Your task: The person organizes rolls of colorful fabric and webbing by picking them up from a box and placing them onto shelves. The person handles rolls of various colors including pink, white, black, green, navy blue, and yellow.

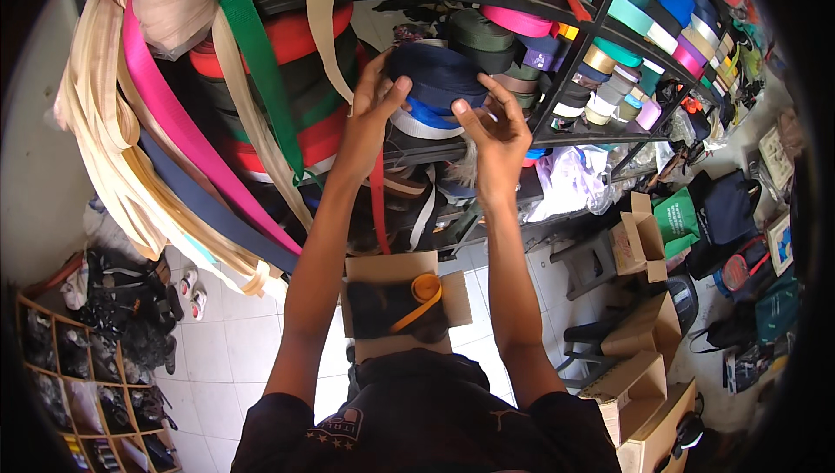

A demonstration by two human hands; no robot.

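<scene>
Both my arms reach forward to a metal shelf packed with webbing rolls. My left hand [371, 116] curls round the left side of a dark navy webbing roll [435, 68]. On the roll's right side, my right hand [496, 129] presses with thumb and bent fingers. Below the navy roll, a bright blue roll [428, 114] and a white roll [424, 128] sit in the stack. Beside my right hand stand a dark green roll [481, 29] and a pink roll [517, 20]. An open cardboard box [456, 299] in front of my body contains black material and a yellow-orange strap roll [426, 287].
Loose cream, pink and green straps [257, 64] hang off the shelf [557, 81] at left. Opened cardboard boxes [639, 386] and a grey stool [584, 262] stand on the tiled floor at right. A wooden cubby rack [78, 360] is at lower left.
</scene>
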